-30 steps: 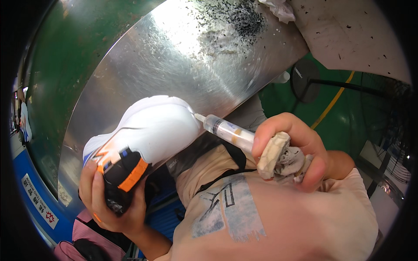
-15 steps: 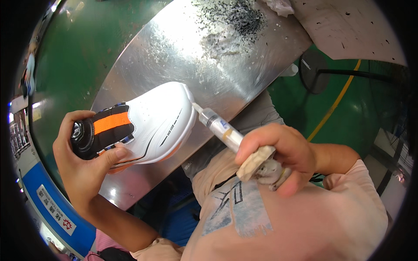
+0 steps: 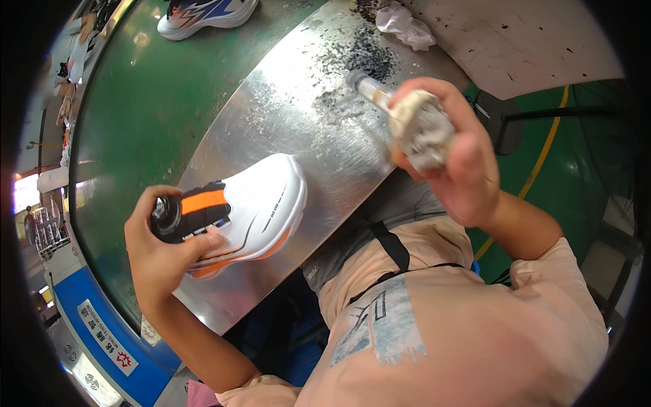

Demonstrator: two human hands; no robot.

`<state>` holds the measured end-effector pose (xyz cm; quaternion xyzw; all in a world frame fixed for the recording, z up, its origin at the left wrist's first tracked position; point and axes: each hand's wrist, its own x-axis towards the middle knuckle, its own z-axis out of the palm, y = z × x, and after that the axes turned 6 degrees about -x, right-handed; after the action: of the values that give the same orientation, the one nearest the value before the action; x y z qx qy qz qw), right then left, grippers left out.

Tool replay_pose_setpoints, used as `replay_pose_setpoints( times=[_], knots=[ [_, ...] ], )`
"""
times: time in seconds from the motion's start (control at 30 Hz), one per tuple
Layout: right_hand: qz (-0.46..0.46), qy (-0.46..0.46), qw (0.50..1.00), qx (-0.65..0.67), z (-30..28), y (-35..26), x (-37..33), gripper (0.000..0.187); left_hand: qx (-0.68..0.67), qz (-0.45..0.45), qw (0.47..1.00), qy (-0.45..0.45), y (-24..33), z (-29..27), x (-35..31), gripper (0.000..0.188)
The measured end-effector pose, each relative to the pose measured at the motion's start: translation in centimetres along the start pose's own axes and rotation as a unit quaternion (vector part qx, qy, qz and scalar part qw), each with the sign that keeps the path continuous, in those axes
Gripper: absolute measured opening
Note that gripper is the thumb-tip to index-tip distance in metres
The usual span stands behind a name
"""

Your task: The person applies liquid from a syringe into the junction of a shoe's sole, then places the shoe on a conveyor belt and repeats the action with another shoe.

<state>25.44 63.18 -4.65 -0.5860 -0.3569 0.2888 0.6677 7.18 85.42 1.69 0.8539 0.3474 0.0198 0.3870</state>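
My left hand [image 3: 159,254] is closed around the heel and collar of a white sneaker [image 3: 264,197], its thumb pressed on the side. The sneaker has a black collar with an orange band, and orange shows along the sole. Its toe points to the right, over the metal table [image 3: 251,132]. My right hand [image 3: 461,149] grips a clear syringe [image 3: 373,89] by its plunger end, which is wrapped in a lumpy off-white mass. The syringe's front end hangs over the dark-stained part of the table, apart from the shoe. Motion blurs it slightly.
Dark residue [image 3: 363,57] covers the table's far part. A crumpled white tissue [image 3: 405,26] lies beyond it. Another sneaker [image 3: 207,17] rests on the green belt [image 3: 156,108] at the far left. A pale panel [image 3: 522,41] stands at far right.
My right hand has lifted the syringe away from the sneaker's toe, moving it farther out and slightly right. The sneaker has shifted a little right and nearer. Another sneaker has come into view.
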Motion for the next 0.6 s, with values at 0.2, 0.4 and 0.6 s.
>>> replay_pose_setpoints(
  times=[0.2, 0.4, 0.6],
  knots=[
    [-0.032, 0.023, 0.999, -0.035, 4.4, 5.8, 3.6, 0.045, 0.137, 0.056, 0.982, 0.122, -4.3, 0.7, -1.5, 0.044],
    [-0.044, -0.089, 0.965, -0.242, 3.4, 7.7, 2.5, 0.044, 0.092, -0.016, 0.983, 0.158, -4.4, 0.9, -1.5, 0.045],
    [-0.278, 0.087, 0.845, -0.448, 0.2, 7.5, 4.4, 0.038, 0.009, -0.005, 0.994, 0.113, -3.3, 1.2, -1.2, 0.045]
  ],
)
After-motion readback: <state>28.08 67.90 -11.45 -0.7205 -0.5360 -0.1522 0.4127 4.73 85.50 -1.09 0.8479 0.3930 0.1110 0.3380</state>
